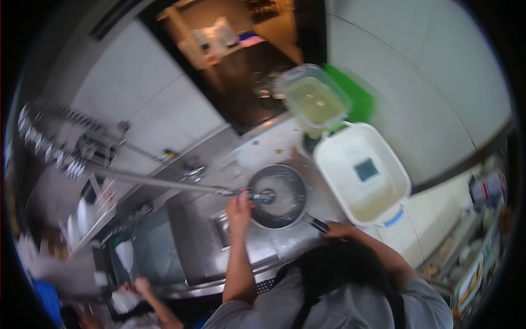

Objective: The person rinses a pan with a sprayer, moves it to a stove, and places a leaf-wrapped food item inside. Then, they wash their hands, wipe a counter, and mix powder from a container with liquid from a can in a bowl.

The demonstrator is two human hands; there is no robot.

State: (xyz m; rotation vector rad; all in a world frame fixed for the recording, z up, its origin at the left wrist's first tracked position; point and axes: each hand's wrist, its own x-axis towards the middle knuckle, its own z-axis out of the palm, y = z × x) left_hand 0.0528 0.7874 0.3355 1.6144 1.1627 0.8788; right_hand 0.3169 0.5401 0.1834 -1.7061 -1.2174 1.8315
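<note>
My left hand [239,211] is closed round a pull-down spray nozzle [257,196], its head pointed into a dark frying pan [279,216]. The pan sits at the sink's right side, with whitish, wet-looking streaks across its inside. Fingers of my right hand [337,231] wrap the pan's black handle [315,223]. From the nozzle a long hose [159,180] runs left to a coiled metal spring [49,145].
Beyond the pan stand a white tub [383,189] with a blue-green square inside, a clear container [296,82] and a green board [356,98]. At the left lies a water-filled basin [159,247], where a co-worker's hand [142,285] is near a white utensil [125,253].
</note>
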